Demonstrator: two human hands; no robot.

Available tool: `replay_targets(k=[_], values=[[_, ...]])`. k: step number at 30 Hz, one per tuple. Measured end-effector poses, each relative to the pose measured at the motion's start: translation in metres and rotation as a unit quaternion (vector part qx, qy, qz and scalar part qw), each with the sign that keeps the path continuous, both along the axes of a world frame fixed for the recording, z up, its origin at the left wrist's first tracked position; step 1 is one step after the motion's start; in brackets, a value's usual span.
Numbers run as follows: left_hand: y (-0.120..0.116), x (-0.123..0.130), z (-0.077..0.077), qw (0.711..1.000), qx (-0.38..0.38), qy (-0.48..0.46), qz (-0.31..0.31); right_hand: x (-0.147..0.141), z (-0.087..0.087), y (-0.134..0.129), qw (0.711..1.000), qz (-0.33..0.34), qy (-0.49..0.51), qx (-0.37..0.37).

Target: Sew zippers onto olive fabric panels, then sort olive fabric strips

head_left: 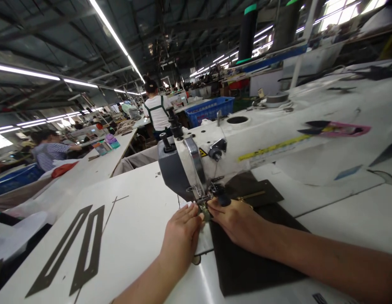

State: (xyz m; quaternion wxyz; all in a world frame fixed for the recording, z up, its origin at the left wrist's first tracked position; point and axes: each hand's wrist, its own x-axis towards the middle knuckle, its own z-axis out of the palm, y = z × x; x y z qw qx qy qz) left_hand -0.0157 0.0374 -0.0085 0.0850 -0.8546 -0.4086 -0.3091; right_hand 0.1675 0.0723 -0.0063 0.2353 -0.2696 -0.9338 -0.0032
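Note:
A white sewing machine (202, 164) stands before me, its presser foot (202, 202) low over the bed. Dark brown fabric (246, 266) lies to the right of the foot and runs back under the machine arm. My right hand (235, 221) grips this fabric close beside the foot, fingers bent and pressed together, fingertips partly hidden. A strip with a gold-coloured zipper (254, 195) shows just beyond that hand. On the left of the foot, my left hand (181, 230) lies with its fingers stretched flat toward the needle area, at the work's edge.
Two dark slotted templates (88, 245) lie on the white table (135, 211) at left. Pink-handled thread snips (338, 128) and a yellow tape measure (274, 147) are on the machine arm. Beyond are a blue crate (210, 110) and people at other machines.

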Motion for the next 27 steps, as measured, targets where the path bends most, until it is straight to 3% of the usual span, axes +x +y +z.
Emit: replay_targets(k=[4,9,17,27], values=[[0.002,0.002,-0.002,1.0,-0.005,0.001,0.012,0.001,-0.005,0.004,0.999,0.003,0.035,-0.025],[0.005,0.002,-0.006,0.999,-0.033,-0.006,0.026,0.001,-0.011,0.009,0.999,0.008,0.045,-0.002],[0.009,0.004,-0.01,0.998,-0.05,-0.037,0.031,0.0,-0.007,0.01,1.0,-0.001,0.012,0.01],[0.011,0.002,-0.014,0.997,-0.049,-0.039,0.036,0.001,-0.006,0.014,0.999,0.012,0.032,-0.025]])
